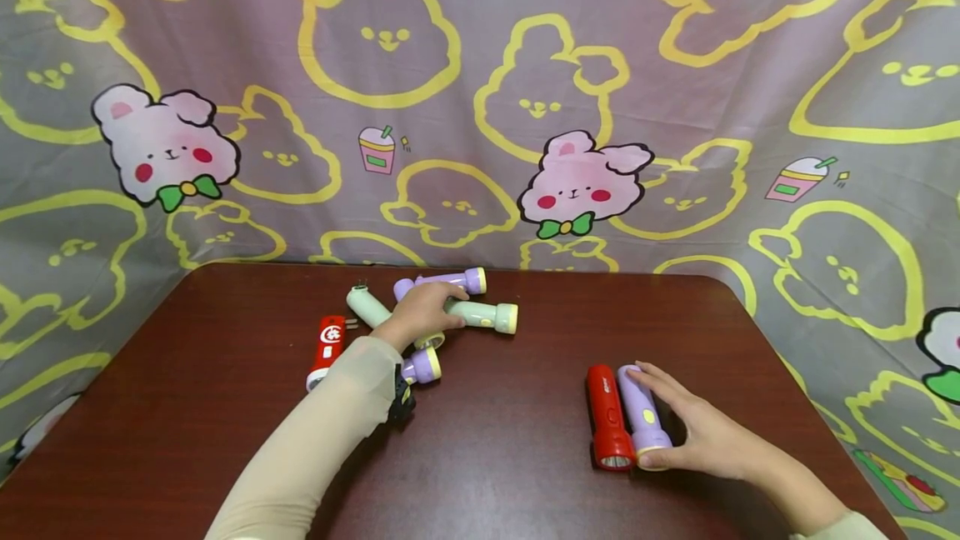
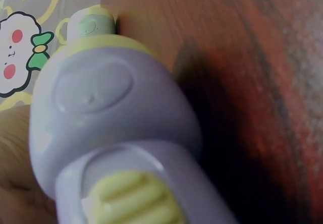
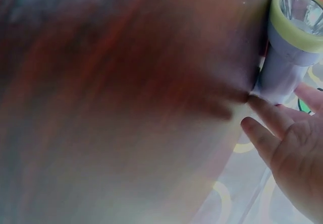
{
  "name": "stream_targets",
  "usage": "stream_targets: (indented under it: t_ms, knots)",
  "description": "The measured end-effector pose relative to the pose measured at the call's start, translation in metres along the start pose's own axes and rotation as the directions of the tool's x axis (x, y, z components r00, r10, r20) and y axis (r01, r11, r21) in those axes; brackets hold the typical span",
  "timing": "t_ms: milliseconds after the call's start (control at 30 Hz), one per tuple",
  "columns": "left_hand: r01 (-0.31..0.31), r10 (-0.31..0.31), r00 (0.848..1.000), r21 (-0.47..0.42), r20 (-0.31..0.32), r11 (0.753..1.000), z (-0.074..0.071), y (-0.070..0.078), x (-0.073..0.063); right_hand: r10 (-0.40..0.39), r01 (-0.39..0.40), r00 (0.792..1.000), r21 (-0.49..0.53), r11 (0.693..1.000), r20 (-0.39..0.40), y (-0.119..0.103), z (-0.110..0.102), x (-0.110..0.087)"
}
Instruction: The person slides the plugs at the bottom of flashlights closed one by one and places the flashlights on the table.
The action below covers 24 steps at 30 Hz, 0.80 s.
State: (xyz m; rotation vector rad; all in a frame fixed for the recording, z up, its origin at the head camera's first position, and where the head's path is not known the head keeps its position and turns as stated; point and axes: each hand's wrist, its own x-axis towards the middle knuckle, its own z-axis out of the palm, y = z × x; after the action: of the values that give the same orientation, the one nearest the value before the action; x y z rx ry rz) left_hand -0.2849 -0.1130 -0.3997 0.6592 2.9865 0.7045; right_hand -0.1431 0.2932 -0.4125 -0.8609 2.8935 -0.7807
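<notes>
My left hand [image 1: 422,312] reaches over a cluster of flashlights, thumb and fingers around the tail end of a pale green flashlight [image 1: 487,317]. Under the left wrist lies a purple flashlight [image 1: 422,366], which fills much of the left wrist view [image 2: 116,103]. Beside that hand are another green flashlight [image 1: 369,305] and a purple one [image 1: 472,281]. On the right, my right hand [image 1: 708,432] spans a purple flashlight [image 1: 639,407] lengthwise, thumb at its yellow-rimmed head and fingers at its tail. A red flashlight [image 1: 606,415] lies alongside it.
A red-and-white flashlight [image 1: 328,348] with metal prongs lies left of the cluster, partly behind the left sleeve. The dark wooden table [image 1: 510,440] has rounded far corners. A patterned curtain [image 1: 465,48] hangs behind and along both sides.
</notes>
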Motion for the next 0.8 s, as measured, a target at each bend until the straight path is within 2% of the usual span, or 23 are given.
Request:
stream_targets:
  t_ms: [167,333,500,667,800]
  knots:
    - [-0.012,0.011,1.000,0.034,0.013,0.999,0.000,0.000,0.003,0.000,0.000,1.000,-0.008,1.000,0.008,-0.003,-0.003,0.001]
    - [0.000,-0.001,1.000,0.043,0.009,0.999,-0.001,0.001,0.004,-0.056,0.057,0.998,-0.011,0.998,0.019,-0.007,-0.004,0.007]
    - [-0.007,0.007,1.000,0.040,0.014,0.999,-0.001,0.001,0.005,-0.084,0.086,0.995,-0.020,0.996,0.062,-0.010,-0.001,0.011]
    - [-0.011,0.011,1.000,0.036,0.005,0.999,-0.001,0.000,0.004,-0.112,0.113,0.992,-0.011,0.994,0.066,-0.012,0.002,0.012]
    - [0.008,-0.008,1.000,0.013,-0.013,1.000,0.000,-0.002,0.002,-0.095,0.096,0.993,0.000,0.995,0.075,-0.012,0.005,0.011]
